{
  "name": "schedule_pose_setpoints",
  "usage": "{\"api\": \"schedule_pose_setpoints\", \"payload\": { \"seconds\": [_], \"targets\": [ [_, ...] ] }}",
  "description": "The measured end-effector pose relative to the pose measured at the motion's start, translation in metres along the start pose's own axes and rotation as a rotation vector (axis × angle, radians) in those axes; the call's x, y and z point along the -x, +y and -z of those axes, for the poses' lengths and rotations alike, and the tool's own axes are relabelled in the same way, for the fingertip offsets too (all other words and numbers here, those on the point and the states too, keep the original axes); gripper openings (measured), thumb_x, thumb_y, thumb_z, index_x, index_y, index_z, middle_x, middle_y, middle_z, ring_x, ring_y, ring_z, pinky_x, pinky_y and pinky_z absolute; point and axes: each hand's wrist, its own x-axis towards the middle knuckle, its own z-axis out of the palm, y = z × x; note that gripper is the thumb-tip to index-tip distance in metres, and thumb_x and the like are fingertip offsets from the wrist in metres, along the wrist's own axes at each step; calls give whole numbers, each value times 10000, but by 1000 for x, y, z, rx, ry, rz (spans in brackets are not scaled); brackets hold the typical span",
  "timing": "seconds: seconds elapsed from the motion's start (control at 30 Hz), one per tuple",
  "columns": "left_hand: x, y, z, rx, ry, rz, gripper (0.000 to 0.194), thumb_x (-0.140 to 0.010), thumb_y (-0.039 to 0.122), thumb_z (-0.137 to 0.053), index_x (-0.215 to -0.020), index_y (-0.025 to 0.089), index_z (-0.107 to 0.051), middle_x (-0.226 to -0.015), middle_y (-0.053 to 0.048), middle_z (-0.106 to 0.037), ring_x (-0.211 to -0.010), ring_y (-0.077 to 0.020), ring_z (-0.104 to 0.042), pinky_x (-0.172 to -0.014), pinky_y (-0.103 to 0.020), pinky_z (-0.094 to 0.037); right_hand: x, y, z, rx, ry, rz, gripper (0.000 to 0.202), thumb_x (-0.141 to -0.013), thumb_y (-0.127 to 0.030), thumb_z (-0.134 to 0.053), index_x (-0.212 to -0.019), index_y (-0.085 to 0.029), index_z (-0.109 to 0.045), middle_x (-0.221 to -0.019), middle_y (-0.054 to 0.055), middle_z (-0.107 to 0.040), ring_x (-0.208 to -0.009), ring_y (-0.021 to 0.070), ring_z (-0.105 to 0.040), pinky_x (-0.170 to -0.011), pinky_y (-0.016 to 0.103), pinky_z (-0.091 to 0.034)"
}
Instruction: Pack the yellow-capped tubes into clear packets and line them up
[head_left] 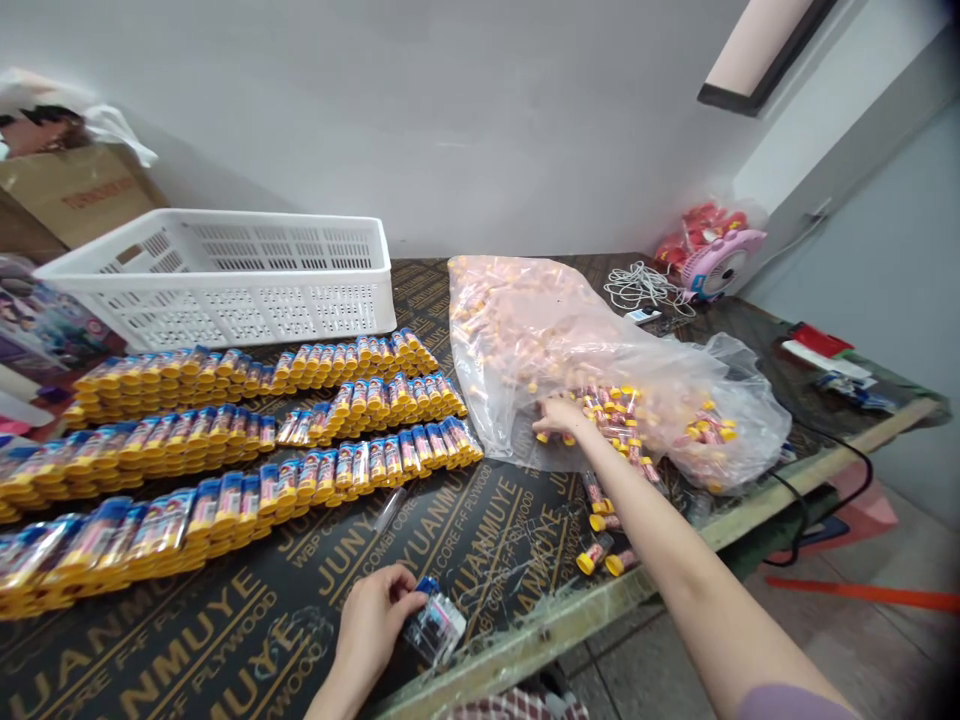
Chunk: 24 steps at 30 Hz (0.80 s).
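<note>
Low at the front edge of the table, my left hand (375,612) is closed on a clear plastic sleeve (438,628) with blue at its top, pinched between thumb and fingers. My right hand (564,414) reaches across to the mouth of a large clear plastic bag (517,330). Its fingers curl down round a small yellow-capped tube (541,437), of which only the yellow end shows. More pink-and-clear tubes (611,410) with yellow caps lie in the bag's mouth. Several loose ones (595,553) have spilled toward the table edge beneath my right forearm.
Stacked rows of blue-and-yellow packed tubes (375,460) cover the left side of the dark plywood table (352,545). Behind them stands a white plastic crate (247,300). A coiled white cable (643,287) and a pink fan (724,265) are at the back right.
</note>
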Motion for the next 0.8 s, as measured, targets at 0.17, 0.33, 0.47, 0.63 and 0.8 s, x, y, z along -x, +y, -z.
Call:
{"api": "schedule_pose_setpoints", "payload": {
  "seconds": [0.17, 0.33, 0.47, 0.63, 0.8],
  "targets": [
    [-2, -4, -2, 65, 45, 28, 160, -676, 309, -620, -605, 190, -541, -554, 26, -579, -579, -147, -528, -569, -229, -324, 62, -10, -25, 26, 90, 203, 292, -863, -349, -560, -1088, -163, -571, -1160, 74, -559, -1086, 236, -516, -936, 477, -392],
    [0, -1, 2, 96, 30, 0, 179, -722, 324, -566, -601, 192, -573, -554, 16, -585, -574, -153, -531, -578, -236, -327, 124, -19, -52, -67, 195, 308, 193, -877, -165, -415, -955, -211, -585, -1099, 81, -589, -1026, 235, -497, -963, 488, -243],
    [3, 1, 3, 93, 50, -28, 179, -737, 330, -558, -619, 197, -581, -552, 15, -588, -558, -154, -531, -580, -246, -340, 147, -23, -62, -175, 256, 302, 209, -825, -95, -398, -918, -187, -561, -965, 84, -622, -975, 247, -501, -917, 463, -284],
    [4, 5, 5, 297, 132, -67, 199, -658, 304, -655, -588, 193, -506, -697, -18, -658, -691, -178, -602, -658, -266, -423, 152, -28, -54, -363, 311, 307, 411, -774, -117, -467, -1181, -174, -483, -995, 78, -625, -935, 229, -524, -835, 376, -401],
    [-5, 17, 16, 923, 70, 133, 328, -594, 383, -743, -687, 188, -495, -512, 40, -585, -515, -136, -574, -582, -273, -487, 164, -54, -37, -742, 306, 387, 443, -837, -233, -506, -1279, -232, -474, -1061, 53, -624, -933, 196, -546, -857, 348, -439]
  ]
}}
